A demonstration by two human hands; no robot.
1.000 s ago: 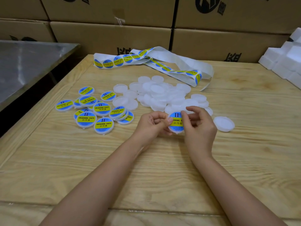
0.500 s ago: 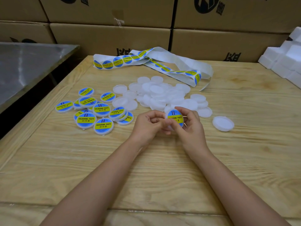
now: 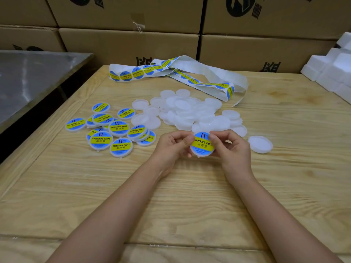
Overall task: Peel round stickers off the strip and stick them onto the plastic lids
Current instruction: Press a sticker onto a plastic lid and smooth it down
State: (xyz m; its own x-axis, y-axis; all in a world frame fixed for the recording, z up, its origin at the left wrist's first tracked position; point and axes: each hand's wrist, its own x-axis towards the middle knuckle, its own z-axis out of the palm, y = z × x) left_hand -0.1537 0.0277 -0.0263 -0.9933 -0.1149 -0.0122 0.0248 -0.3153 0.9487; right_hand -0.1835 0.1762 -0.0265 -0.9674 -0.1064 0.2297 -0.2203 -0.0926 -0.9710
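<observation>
The round white plastic lid point(image 3: 202, 154), gripped at its edges by the left hand point(image 3: 171, 147) and right hand point(image 3: 232, 149), is held over the middle of the pale wooden table point(image 3: 190, 196). Since a moment ago it is lowered and turned face-up, with thumbs pressed on its blue-and-yellow round sticker point(image 3: 202, 144). The sticker is judged seated.

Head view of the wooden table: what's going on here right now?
A person is labelling lids. Both the left hand and the right hand pinch one round white plastic lid above the wooden table, thumbs on its blue-and-yellow round sticker. Finished stickered lids lie to the left, a pile of plain white lids behind, and the sticker strip at the far edge.
</observation>
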